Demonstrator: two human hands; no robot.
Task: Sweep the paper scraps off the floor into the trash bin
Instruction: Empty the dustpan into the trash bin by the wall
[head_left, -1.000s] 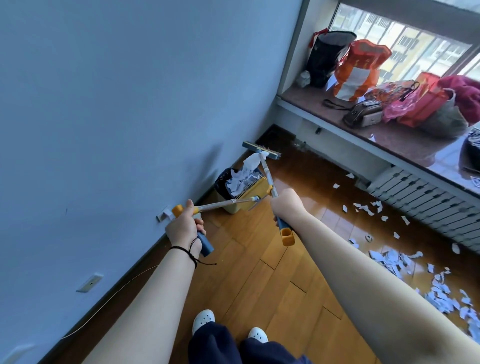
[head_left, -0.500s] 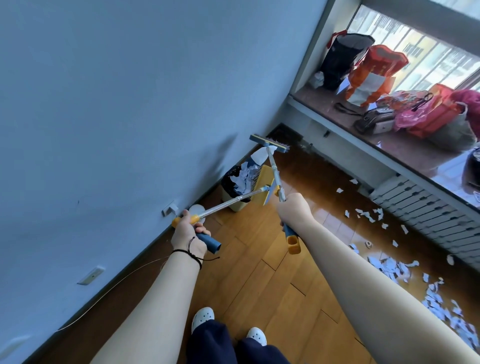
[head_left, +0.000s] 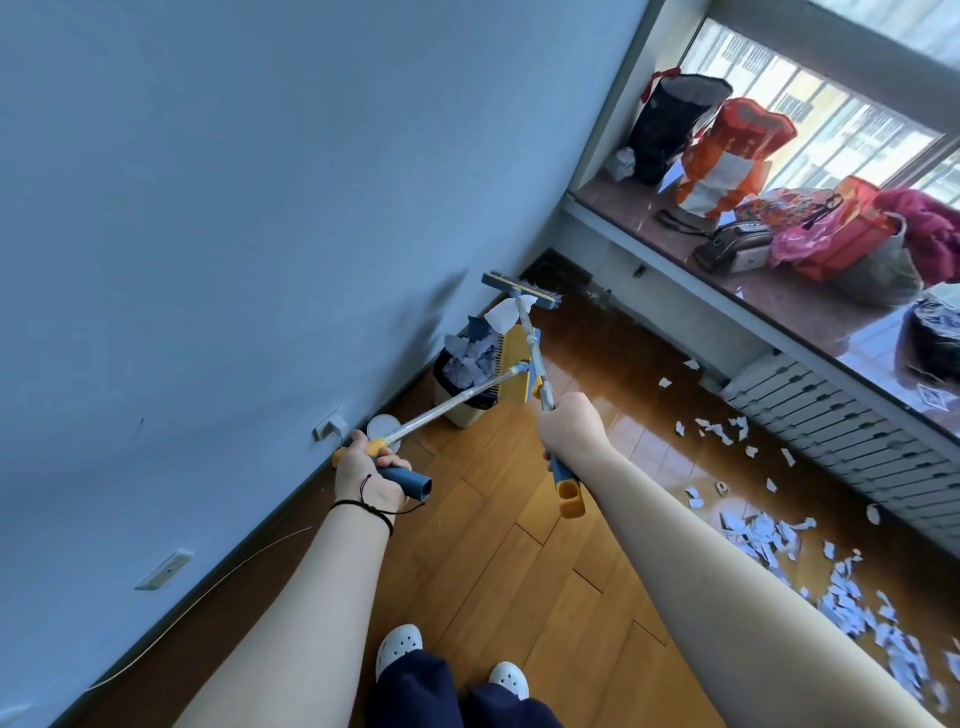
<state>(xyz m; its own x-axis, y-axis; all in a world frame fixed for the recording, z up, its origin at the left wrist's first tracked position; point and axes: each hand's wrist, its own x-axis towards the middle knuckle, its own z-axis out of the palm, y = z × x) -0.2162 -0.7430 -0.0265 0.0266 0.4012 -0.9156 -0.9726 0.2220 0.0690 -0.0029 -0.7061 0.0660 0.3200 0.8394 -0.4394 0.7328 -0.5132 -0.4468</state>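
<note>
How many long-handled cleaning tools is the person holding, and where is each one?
2. The dustpan is tipped over the trash bin, its handle in the left hand. The broom is raised above the bin, its handle in the right hand.

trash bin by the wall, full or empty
Full. White paper scraps heap above the rim of the trash bin, and the yellow dustpan is tipped against its opening.

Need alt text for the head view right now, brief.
Left hand tips the dustpan over the trash bin by the wall while right hand holds the broom raised; paper scraps litter the floor at right.
</note>
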